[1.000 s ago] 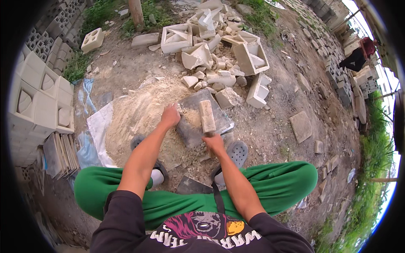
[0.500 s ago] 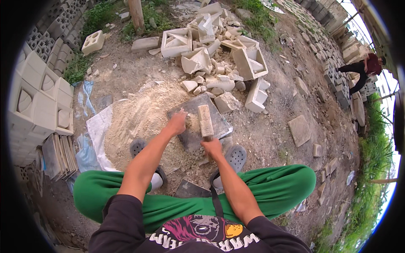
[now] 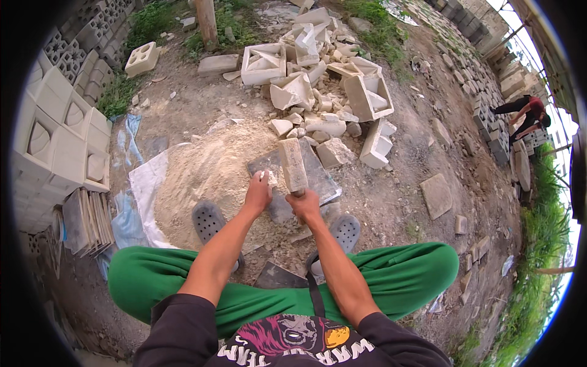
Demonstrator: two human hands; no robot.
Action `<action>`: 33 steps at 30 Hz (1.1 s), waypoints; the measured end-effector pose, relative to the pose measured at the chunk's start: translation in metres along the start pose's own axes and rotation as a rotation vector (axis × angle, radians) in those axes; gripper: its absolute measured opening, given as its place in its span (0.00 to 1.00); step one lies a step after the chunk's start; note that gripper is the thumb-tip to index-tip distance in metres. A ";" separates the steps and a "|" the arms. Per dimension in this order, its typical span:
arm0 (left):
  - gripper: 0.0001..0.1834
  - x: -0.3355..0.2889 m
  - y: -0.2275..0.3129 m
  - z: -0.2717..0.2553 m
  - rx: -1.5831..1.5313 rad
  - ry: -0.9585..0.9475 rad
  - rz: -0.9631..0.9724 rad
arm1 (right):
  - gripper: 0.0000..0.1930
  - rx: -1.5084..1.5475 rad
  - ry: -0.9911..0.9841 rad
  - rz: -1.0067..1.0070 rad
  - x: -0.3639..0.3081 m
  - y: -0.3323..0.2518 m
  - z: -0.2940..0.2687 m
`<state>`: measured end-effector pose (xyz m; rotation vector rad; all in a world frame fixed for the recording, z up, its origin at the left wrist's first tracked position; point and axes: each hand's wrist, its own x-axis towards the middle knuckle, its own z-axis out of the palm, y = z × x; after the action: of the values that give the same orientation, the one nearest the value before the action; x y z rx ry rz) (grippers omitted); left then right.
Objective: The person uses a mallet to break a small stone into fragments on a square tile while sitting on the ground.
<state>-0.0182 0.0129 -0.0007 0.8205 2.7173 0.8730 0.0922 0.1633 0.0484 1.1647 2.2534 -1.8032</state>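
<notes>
My right hand (image 3: 304, 204) is closed around the handle of a wooden mallet, and its dusty block-shaped head (image 3: 293, 166) rises over a dark flat slab (image 3: 319, 169) on the ground. Just left of the mallet, my left hand (image 3: 258, 192) is closed on a small pale chunk of broken block (image 3: 269, 178). The chunk is partly hidden by my fingers. Dust and crumbs lie on the slab, whose middle is covered by the mallet and hands. A heap of pale crushed powder (image 3: 195, 177) spreads over a white sheet (image 3: 143, 192) to the left.
Broken pale blocks (image 3: 293, 92) are piled beyond the slab. Decorative blocks (image 3: 64, 131) are stacked at left above leaning thin boards (image 3: 92, 223). A flat stone (image 3: 436, 196) lies at right. Farther off, a person (image 3: 529, 113) bends beside grey blocks. My feet flank the work spot.
My left hand has drawn nearer me, and the pale chunk now shows in it. The mallet head looks larger and shifted slightly left. The distant person has bent lower.
</notes>
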 end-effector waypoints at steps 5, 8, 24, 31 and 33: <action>0.31 0.005 0.008 -0.010 0.031 -0.091 -0.029 | 0.16 -0.422 0.074 0.045 0.008 0.024 0.003; 0.30 0.005 0.009 -0.019 0.067 -0.140 -0.069 | 0.17 -0.213 -0.033 0.114 0.006 -0.006 -0.005; 0.29 0.017 0.018 -0.034 0.114 -0.244 -0.083 | 0.17 -0.260 0.059 -0.055 0.000 0.009 0.003; 0.29 0.020 0.026 -0.034 0.078 -0.234 -0.097 | 0.18 -0.430 -0.011 0.045 -0.020 0.044 0.014; 0.29 0.019 0.032 -0.039 0.107 -0.298 -0.126 | 0.18 -0.415 0.020 0.045 -0.017 0.048 0.016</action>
<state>-0.0323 0.0259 0.0497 0.7239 2.5360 0.5361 0.1250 0.1433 0.0116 1.1388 2.4263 -1.2242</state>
